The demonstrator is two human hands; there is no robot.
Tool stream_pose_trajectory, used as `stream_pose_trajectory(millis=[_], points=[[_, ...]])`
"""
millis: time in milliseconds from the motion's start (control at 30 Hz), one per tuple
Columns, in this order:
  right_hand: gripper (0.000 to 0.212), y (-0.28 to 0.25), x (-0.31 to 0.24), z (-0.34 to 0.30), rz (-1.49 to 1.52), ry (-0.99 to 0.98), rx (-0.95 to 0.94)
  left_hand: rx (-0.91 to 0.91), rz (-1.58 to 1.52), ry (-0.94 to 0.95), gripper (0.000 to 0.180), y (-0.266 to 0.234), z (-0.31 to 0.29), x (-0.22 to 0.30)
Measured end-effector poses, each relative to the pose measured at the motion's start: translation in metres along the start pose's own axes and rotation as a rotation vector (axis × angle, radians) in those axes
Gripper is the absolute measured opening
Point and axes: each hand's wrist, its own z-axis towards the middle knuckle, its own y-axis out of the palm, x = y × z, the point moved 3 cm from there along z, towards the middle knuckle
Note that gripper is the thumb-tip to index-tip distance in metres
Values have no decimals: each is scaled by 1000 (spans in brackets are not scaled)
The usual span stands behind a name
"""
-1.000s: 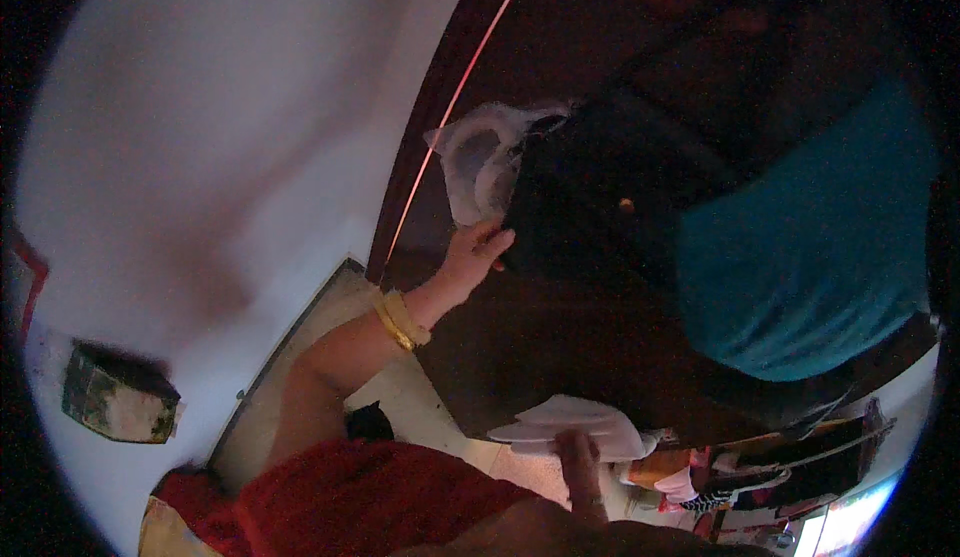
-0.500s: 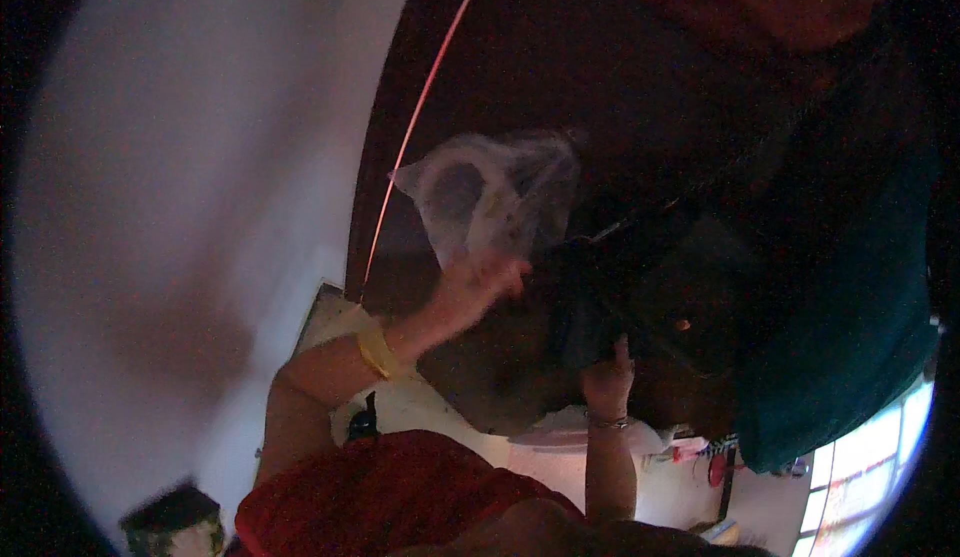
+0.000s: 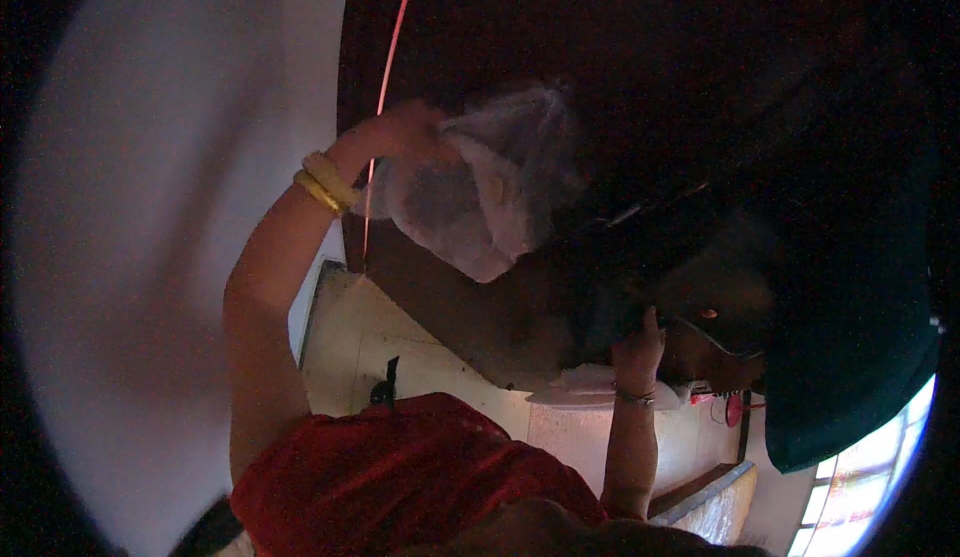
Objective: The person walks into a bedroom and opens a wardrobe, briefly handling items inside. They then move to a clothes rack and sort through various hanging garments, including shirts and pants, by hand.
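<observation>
My left hand (image 3: 405, 132) reaches up and forward to the upper left edge of a translucent plastic bag (image 3: 490, 187). Its fingers are dim and smeared, so their grip on the bag cannot be made out. A yellow bangle (image 3: 322, 193) circles that wrist. Lower and to the right, my right hand (image 3: 637, 357) is closed at the near edge of a dark cloth (image 3: 605, 302), with one digit pointing up along it. A thin bracelet sits on the right wrist.
A thin pink cord (image 3: 395, 52) runs down past the left forearm. Pale wall (image 3: 180, 207) fills the left side. Teal fabric (image 3: 855, 357) hangs at the right, above a bright window (image 3: 870, 482). A pale rounded item (image 3: 575, 394) lies behind the right wrist.
My left hand has moved from the bag's lower edge up and left to its upper edge. The bag has changed shape. My right hand stays at the dark cloth; the view has shifted slightly.
</observation>
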Motion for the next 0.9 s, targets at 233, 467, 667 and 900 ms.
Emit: stream_pose_trajectory(millis=[233, 467, 667, 900], points=[[40, 3, -5, 4, -727, -350, -2, 199, -205, 111, 38, -38, -21, -21], [32, 51, -32, -11, -719, -269, -46, -8, -252, -8, 30, -97, -30, 18], [33, 30, -20, 0, 76, 14, 75, -107, -76, -28, 29, -89, -24, 32], [33, -2, 3, 26, -317, -129, -7, 39, 32, -2, 32, -63, -3, 38]])
